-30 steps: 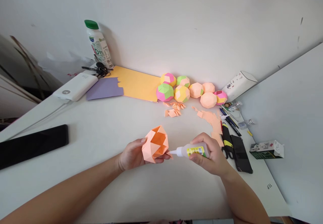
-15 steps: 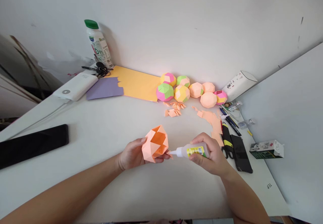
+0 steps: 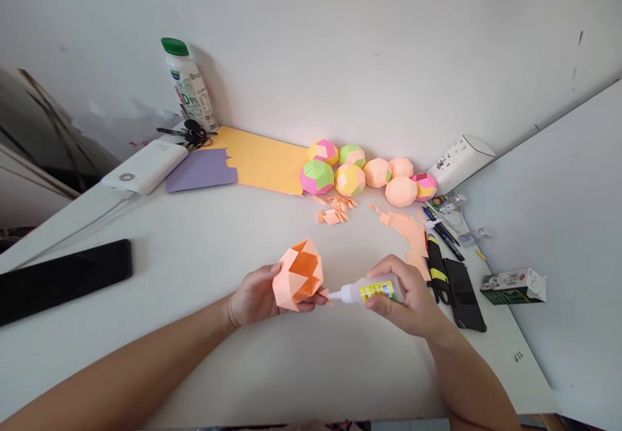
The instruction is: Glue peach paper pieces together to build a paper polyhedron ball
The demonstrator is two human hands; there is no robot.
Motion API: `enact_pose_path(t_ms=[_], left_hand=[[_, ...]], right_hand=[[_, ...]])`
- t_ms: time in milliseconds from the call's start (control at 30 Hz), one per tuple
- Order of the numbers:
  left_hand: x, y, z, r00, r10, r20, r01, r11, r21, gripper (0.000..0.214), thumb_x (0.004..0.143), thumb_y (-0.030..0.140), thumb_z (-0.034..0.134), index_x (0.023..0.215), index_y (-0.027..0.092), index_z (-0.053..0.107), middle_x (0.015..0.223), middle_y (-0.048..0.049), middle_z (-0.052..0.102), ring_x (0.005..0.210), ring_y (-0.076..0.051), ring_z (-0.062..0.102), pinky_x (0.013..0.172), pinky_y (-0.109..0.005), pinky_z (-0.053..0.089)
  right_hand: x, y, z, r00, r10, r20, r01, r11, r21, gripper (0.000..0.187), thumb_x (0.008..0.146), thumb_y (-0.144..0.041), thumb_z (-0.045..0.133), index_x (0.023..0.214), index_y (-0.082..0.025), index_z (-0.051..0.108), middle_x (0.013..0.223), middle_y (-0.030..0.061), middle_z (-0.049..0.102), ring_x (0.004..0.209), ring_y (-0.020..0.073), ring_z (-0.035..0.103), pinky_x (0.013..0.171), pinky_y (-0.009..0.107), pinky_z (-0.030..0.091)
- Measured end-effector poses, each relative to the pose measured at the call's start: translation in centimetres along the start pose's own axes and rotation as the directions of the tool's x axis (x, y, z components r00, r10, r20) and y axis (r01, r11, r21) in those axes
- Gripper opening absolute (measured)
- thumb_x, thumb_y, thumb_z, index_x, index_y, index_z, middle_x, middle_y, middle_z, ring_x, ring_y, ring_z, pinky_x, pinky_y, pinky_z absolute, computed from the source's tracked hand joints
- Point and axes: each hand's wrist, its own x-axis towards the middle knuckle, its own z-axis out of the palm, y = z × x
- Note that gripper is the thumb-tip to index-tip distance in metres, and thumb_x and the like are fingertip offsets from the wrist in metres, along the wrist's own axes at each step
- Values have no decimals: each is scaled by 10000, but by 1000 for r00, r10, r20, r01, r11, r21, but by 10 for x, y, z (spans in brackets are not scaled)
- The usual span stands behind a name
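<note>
An orange faceted paper ball (image 3: 290, 282), open at one side with a zigzag edge, rests in my left hand (image 3: 255, 296). The thumb presses its near side and the fingers curl beneath it. A small orange paper piece (image 3: 328, 297) sticks out at those fingertips. My right hand (image 3: 408, 298) is wrapped round a glue bottle (image 3: 372, 290) with a yellow label, held on its side. Its thin white nozzle points left, with the tip at the small paper piece. I cannot tell whether glue is coming out.
Several finished paper balls (image 3: 350, 179) stand against the wall, with folded orange pieces (image 3: 336, 210) in front. Orange scrap paper (image 3: 411, 230), scissors (image 3: 440, 288) and a phone (image 3: 465, 295) lie at right. Yellow paper (image 3: 272, 162), a power bank (image 3: 146, 166) and a black phone (image 3: 68, 279) are left.
Both hands hold nearly the same pose. The glue bottle has shifted very slightly right, its nozzle still at the small paper piece.
</note>
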Motion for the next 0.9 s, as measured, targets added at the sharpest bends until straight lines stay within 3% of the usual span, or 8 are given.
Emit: enact_pose_path(t_ms=[333, 700, 800, 900], left_hand=[[0, 1, 3, 1000, 25, 3, -25, 1000, -15, 598, 788, 553, 533, 1173, 103, 620, 1115, -171, 691, 1054, -286, 629, 877, -326, 440], [0, 0, 1, 999, 45, 10, -44, 996, -83, 592, 794, 527, 549, 1180, 82, 609, 1122, -184, 684, 1075, -302, 627, 890, -324, 461], [0, 0, -2, 997, 65, 36, -61, 991, -122, 588, 807, 506, 549, 1203, 73, 591, 1125, -190, 682, 1076, -296, 630, 880, -314, 483], [-1, 1, -9, 992, 46, 120, -24, 983, -182, 601, 800, 492, 570, 1244, 87, 562, 1144, -188, 674, 1050, -283, 650, 878, -315, 503]], right_hand=[[3, 0, 2, 999, 3, -37, -2, 1000, 24, 258, 794, -391, 662, 859, -205, 495, 619, -43, 501, 489, 86, 379, 451, 219, 289], [-1, -2, -4, 998, 45, 35, -45, 999, -6, 268, 780, -393, 687, 859, -199, 519, 611, -41, 497, 486, 81, 359, 448, 219, 256], [-1, -1, -6, 996, 81, 29, -83, 991, 102, 286, 779, -423, 683, 869, -199, 529, 640, -33, 496, 496, 80, 370, 449, 216, 273], [0, 5, -7, 990, 139, -22, -125, 938, 324, 315, 792, -478, 654, 889, -203, 537, 637, -37, 472, 481, 73, 364, 429, 206, 279]])
